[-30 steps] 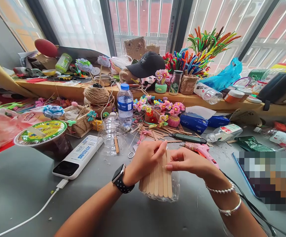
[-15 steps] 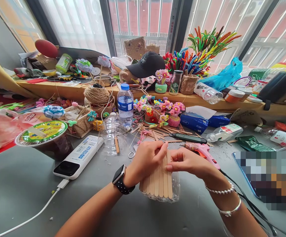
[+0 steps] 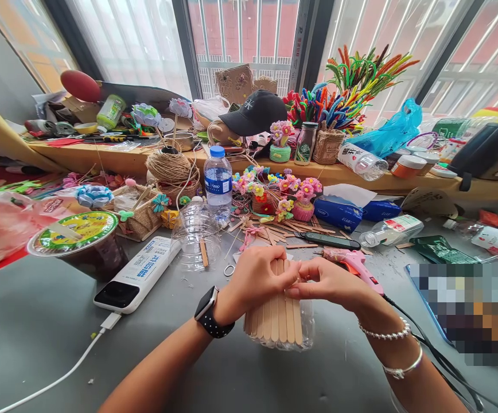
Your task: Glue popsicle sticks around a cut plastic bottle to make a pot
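Note:
A row of flat wooden craft sticks lies side by side along a clear plastic bottle piece, which rests on the table in front of me. My left hand wraps over the upper part of this piece, its thumb pressing on the sticks. From the right, my right hand pinches at the outermost stick, thumb and fingertips meeting my left thumb. The upper ends of several sticks are partly hidden by my hands. Just beyond my right hand lies a pink glue gun.
To the left are a sealed drink cup and a white power bank with its cable. A cut clear bottle, a water bottle, loose sticks and a green utility knife lie beyond. At right is a pixelated screen.
My left thumb has moved down and right along the sticks to meet my right fingertips. The right hand stays nearly in place.

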Demonstrator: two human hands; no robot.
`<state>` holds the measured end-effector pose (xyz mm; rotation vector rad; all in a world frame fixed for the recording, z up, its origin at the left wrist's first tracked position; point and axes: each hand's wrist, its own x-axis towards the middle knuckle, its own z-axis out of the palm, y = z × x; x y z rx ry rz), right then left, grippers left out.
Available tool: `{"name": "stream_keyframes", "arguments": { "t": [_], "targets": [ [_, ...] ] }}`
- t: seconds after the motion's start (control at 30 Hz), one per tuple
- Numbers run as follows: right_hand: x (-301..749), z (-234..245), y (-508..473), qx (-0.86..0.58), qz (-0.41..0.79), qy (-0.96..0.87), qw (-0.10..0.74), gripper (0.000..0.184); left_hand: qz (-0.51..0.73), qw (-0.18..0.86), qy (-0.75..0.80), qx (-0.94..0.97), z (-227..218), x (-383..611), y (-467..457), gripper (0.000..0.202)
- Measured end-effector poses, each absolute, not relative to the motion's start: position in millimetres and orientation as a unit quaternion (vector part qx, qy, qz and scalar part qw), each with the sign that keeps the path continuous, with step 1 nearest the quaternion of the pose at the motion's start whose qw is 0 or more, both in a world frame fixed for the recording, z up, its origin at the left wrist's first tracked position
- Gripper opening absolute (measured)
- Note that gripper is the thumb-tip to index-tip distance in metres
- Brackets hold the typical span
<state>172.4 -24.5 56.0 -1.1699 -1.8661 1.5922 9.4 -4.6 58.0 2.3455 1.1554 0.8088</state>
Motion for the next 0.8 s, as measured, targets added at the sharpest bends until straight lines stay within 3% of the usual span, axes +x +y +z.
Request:
{"name": "stream_keyframes", "arguments": {
  "t": [0.3,0.8],
  "targets": [
    [173.4,62.6,-27.3,-0.468,0.512,-0.705,0.146,0.039,0.291,0.199,0.419,0.837,55.7,10.3,-4.2,0.033],
    [173.1,62.2,-28.2,-0.462,0.522,-0.703,0.14,0.041,0.294,0.197,0.435,0.828,56.7,12.2,-9.4,0.033]
  ]
}}
